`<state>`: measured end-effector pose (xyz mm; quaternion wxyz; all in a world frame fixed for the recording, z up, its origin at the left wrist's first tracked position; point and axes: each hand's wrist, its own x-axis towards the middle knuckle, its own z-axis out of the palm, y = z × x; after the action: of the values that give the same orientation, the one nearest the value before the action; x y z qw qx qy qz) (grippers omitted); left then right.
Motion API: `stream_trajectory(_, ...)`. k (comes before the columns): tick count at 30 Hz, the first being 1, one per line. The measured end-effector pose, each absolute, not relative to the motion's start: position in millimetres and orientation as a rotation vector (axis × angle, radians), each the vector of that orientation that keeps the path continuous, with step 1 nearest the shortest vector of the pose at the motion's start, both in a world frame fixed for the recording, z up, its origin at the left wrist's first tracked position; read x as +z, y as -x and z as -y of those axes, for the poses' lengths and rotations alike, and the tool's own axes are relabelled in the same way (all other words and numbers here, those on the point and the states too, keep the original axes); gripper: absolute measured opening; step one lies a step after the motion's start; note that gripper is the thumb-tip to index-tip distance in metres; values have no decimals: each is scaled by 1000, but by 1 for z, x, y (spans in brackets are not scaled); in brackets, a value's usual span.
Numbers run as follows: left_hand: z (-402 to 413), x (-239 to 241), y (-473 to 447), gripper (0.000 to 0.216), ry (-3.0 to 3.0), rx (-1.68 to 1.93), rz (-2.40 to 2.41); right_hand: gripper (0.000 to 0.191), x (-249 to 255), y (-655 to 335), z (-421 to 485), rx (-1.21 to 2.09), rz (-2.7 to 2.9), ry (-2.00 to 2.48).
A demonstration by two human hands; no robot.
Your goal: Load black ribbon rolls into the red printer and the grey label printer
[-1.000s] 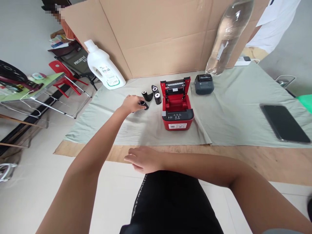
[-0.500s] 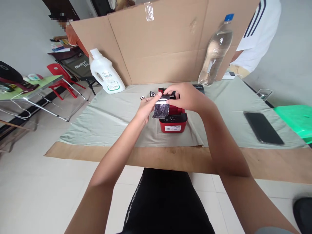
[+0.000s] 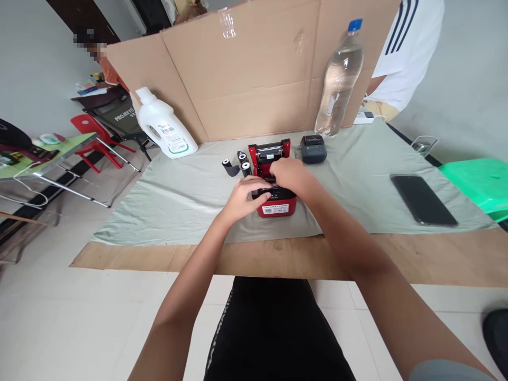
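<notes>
A red and black printer (image 3: 279,207), its lid tilted up and back, stands on the cloth before me. My left hand (image 3: 245,198) lies at the printer's left front corner, thumb apart from the fingers and resting near the black front rim. Curled over the printer's inner bay is my right hand (image 3: 291,174). Its fingertips are hidden, and what they hold cannot be seen. Close to the left of the printer are several black ribbon rolls (image 3: 246,168) with white cores, one with a loose end of ribbon.
A small black device (image 3: 313,150) sits right of the lid. A white jug (image 3: 169,129) and a clear bottle (image 3: 340,79) stand before a cardboard screen (image 3: 257,69). A phone (image 3: 423,200) lies at right, by a green stool (image 3: 474,182). Two people are beyond the screen.
Both hands have come down to the printer from above it. The black ribbon piece they held together is no longer visible between them. The raised lid, rolls and small device are now uncovered.
</notes>
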<state>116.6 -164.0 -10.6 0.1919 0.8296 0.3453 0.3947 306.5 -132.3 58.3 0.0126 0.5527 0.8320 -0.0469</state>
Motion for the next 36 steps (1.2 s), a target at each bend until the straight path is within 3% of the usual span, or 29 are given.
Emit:
stream_trajectory(4, 157, -16, -122, 21, -2247, 1174, -1051, 19, 73, -314, 139, -226, -2726, -1719)
stream_trajectory(8, 153, -15, -122, 16, -2274, 1246, -1078, 42, 88, -325, 139, -8, -2923, -1948)
stream_trajectory(11, 153, -12, -121, 12, -2327, 1270, -1127, 39, 78, -327, 125, 83, -3019, -2136)
stream_trajectory(14, 155, -10, -122, 10, -2394, 1252, -1289, 36, 70, -330, 117, -105, -3022, -2113)
stream_trajectory(20, 164, -3, -128, 12, -2460, 1255, -1484, 66, 92, -341, 141, -775, -2878, -1924)
stream_trajectory(24, 155, -7, -128, 10, -2299, 1268, -1430, 64, 96, -342, 148, -888, -2779, -1907)
stream_trajectory(28, 137, -23, -124, 37, -1729, 1311, -1353, 64, 94, -342, 145, -899, -2745, -1907)
stream_trajectory(32, 134, -34, -124, 69, -1193, 1119, -1209, 63, 95, -343, 144, -887, -2690, -1916)
stream_trajectory(36, 140, -37, -127, 76, -1121, 1134, -1090, 62, 90, -344, 145, -819, -2713, -1904)
